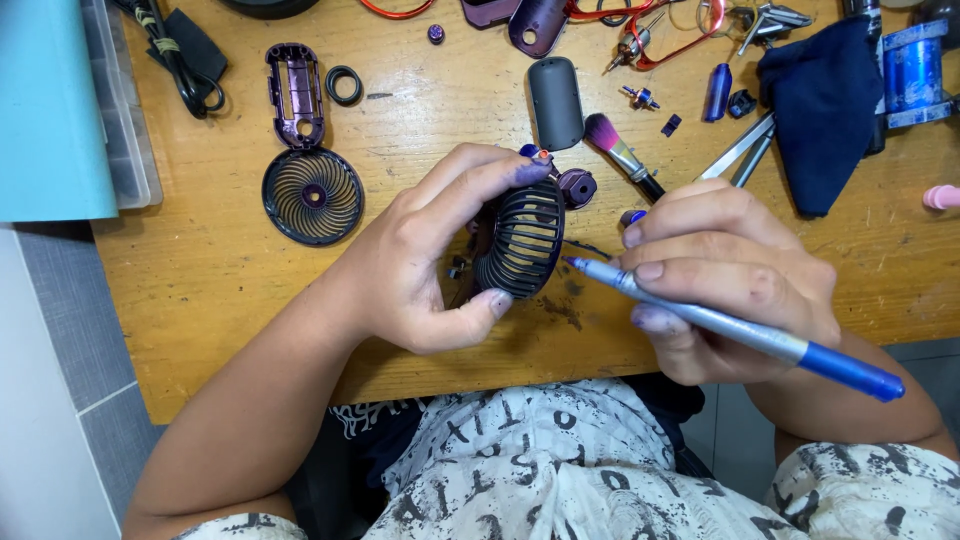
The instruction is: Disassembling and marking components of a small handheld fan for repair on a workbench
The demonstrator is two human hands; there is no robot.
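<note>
My left hand [430, 260] grips a small dark fan grille part [522, 240], round with curved slats, held upright above the wooden table [200, 260]. My right hand [725, 280] holds a blue and grey pen-shaped tool [740, 328], its tip pointing left and almost touching the grille's right edge. A small purple round piece [577, 185] shows just behind the grille. My fingertips carry purple stains.
On the table lie a purple handle shell [296, 92] with a round swirl grille [312, 196], a black ring [343, 85], a grey oval cover [556, 102], a pink-tipped brush [620, 155], tweezers [742, 150], a dark blue cloth [825, 110], a black cable [180, 60], small screws and parts.
</note>
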